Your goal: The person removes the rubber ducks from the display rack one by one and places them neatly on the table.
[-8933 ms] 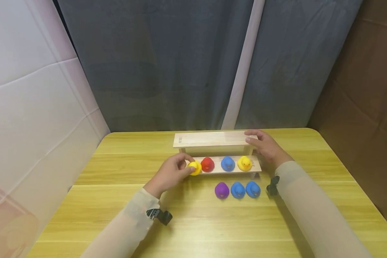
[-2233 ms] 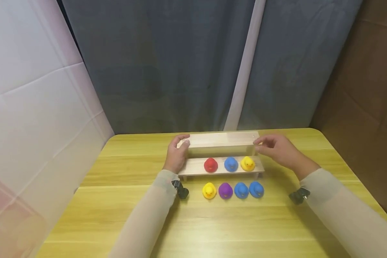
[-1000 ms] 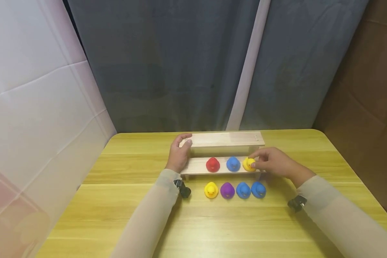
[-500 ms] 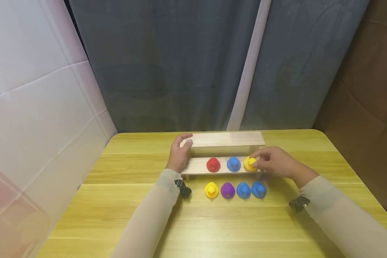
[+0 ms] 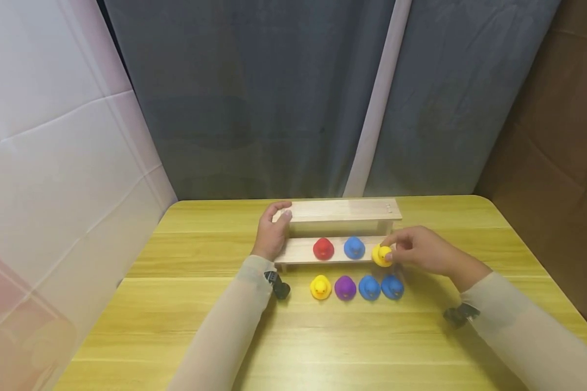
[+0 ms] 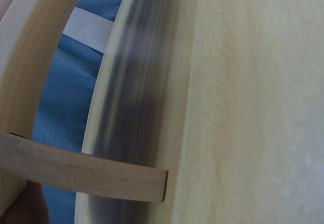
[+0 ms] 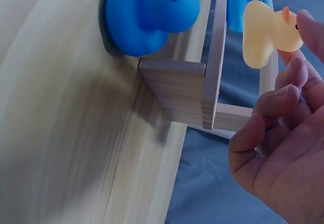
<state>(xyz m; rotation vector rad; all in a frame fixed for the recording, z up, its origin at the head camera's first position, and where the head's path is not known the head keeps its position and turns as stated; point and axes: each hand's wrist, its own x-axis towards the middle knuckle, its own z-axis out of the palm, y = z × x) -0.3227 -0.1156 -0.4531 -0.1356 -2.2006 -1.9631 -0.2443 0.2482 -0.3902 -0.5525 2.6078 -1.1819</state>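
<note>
A two-tier wooden shelf point(image 5: 342, 210) stands on the table. At its left end my left hand point(image 5: 270, 233) grips the upper board, thumb at the front edge and fingers over the top. My right hand point(image 5: 423, 250) pinches a yellow rubber duck point(image 5: 380, 256) by the head between thumb and forefinger. This duck overlaps the front edge of the lower board's right end; the right wrist view shows the pinched duck point(image 7: 258, 36) too. On the lower board sit a red duck point(image 5: 323, 248) and a blue duck point(image 5: 354, 248). The left wrist view shows mainly a shelf leg point(image 6: 101, 176).
In front of the shelf, a row on the table point(image 5: 200, 326) holds another yellow duck point(image 5: 320, 288), a purple duck point(image 5: 345, 288) and two blue ducks, one in the middle point(image 5: 369, 288) and one at the right end point(image 5: 393, 287). A grey curtain point(image 5: 249, 108) hangs behind.
Earlier, the left hand moved a yellow duck from the shelf's left end to the front row, then took the upper board. The right hand has since pinched the other yellow duck and shifted it forward.
</note>
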